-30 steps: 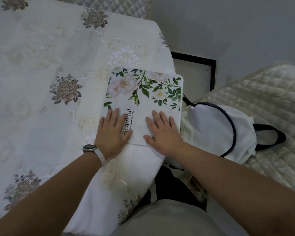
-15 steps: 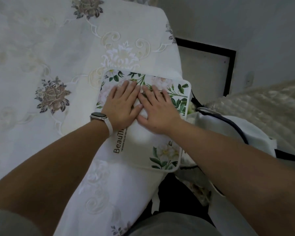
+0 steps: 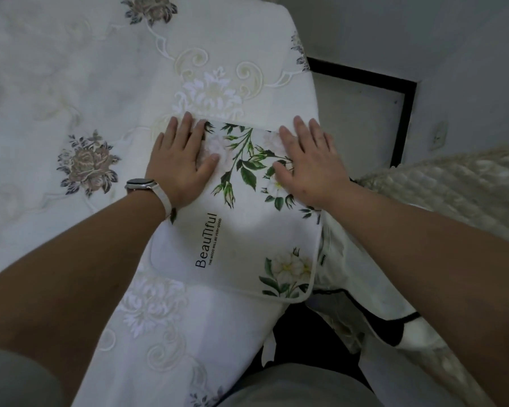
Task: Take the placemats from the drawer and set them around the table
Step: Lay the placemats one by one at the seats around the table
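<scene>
Placemat (image 3: 247,239): one; white, rounded corners, piped edge; green leaves and pale blossoms across the far end, another white-flower spray at the near right corner; black "BeauTiful" lettering with a smaller line beside it.
Place: flat on the tablecloth (image 3: 71,69), along the table's right edge.
Left hand (image 3: 180,163): flat, fingers straight and spread, pressing the mat's far left corner.
Right hand (image 3: 309,160): flat, fingers straight, pressing the far right part.
Hands: two, well apart, gripping nothing.
Smartwatch (image 3: 143,185): one, pale strap, left wrist.
Tablecloth: one, white, embroidered scrolls, two whole brown-grey roses at left.
Quilted cushion (image 3: 453,195): one, right.
White black-trimmed bag (image 3: 379,289): one, below the table edge.
</scene>
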A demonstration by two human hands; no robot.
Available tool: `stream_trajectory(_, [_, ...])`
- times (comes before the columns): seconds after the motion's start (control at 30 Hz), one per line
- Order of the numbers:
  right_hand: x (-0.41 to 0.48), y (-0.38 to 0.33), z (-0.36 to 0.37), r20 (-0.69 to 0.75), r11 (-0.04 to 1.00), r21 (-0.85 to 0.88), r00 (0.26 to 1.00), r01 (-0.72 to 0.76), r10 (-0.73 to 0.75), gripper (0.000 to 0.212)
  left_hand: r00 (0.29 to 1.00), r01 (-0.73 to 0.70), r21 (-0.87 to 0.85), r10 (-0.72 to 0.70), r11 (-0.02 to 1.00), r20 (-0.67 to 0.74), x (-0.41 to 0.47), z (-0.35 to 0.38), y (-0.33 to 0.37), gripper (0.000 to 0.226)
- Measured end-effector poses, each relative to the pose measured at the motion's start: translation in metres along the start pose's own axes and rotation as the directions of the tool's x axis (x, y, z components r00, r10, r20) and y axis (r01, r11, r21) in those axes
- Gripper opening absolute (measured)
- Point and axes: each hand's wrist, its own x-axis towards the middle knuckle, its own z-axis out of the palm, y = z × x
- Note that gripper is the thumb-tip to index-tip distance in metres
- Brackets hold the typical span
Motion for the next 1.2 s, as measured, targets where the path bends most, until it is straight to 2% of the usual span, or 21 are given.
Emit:
stream_trajectory(0.2, [-0.033, 0.003, 0.01, 0.021, 0.989, 0.068, 0.991, -0.13, 0.129, 0.076, 0.998, 0.057, -0.013, -0.057, 0.998, 0.001, -0.046, 0.005, -0.024, 0.08])
stream_trajectory(0.4, [-0.087, -0.036, 0.018, 0.091, 0.991, -0.043, 0.988, -0.124, 0.128, 0.077, 0.998, 0.068, -0.028, -0.067, 0.997, 0.018, -0.098, 0.009, -0.017, 0.083])
stream_trajectory(0.47, [-0.107, -0.058, 0.025, 0.112, 0.995, -0.075, 0.99, -0.073, 0.081, 0.077, 1.0, 0.012, 0.013, -0.012, 1.0, 0.028, -0.115, 0.013, -0.005, 0.081])
stream_trajectory(0.6, [-0.135, -0.112, 0.045, 0.1, 0.994, -0.095, 0.994, 0.044, -0.034, 0.074, 0.979, -0.194, 0.029, 0.192, 0.981, 0.072, -0.146, 0.028, 0.031, 0.07])
stream_trajectory(0.67, [-0.14, -0.13, 0.054, 0.075, 0.994, -0.088, 0.995, 0.066, -0.059, 0.071, 0.973, -0.217, 0.031, 0.214, 0.976, 0.081, -0.152, 0.033, 0.042, 0.062])
stream_trajectory(0.9, [-0.149, -0.127, 0.059, 0.028, 0.992, -0.084, 0.996, 0.09, -0.088, 0.069, 0.986, -0.162, 0.029, 0.16, 0.986, 0.056, -0.164, 0.038, 0.031, 0.062])
stream_trajectory(1.0, [-0.158, -0.116, 0.061, 0.013, 0.993, -0.109, 0.999, 0.038, -0.037, 0.07, 0.993, -0.118, 0.046, 0.116, 0.992, 0.031, -0.172, 0.039, 0.018, 0.068])
stream_trajectory(1.2, [-0.178, -0.093, 0.057, 0.077, 0.992, -0.112, 0.995, -0.051, 0.06, 0.07, 0.999, -0.042, -0.004, 0.043, 0.999, 0.031, -0.187, 0.035, -0.011, 0.071])
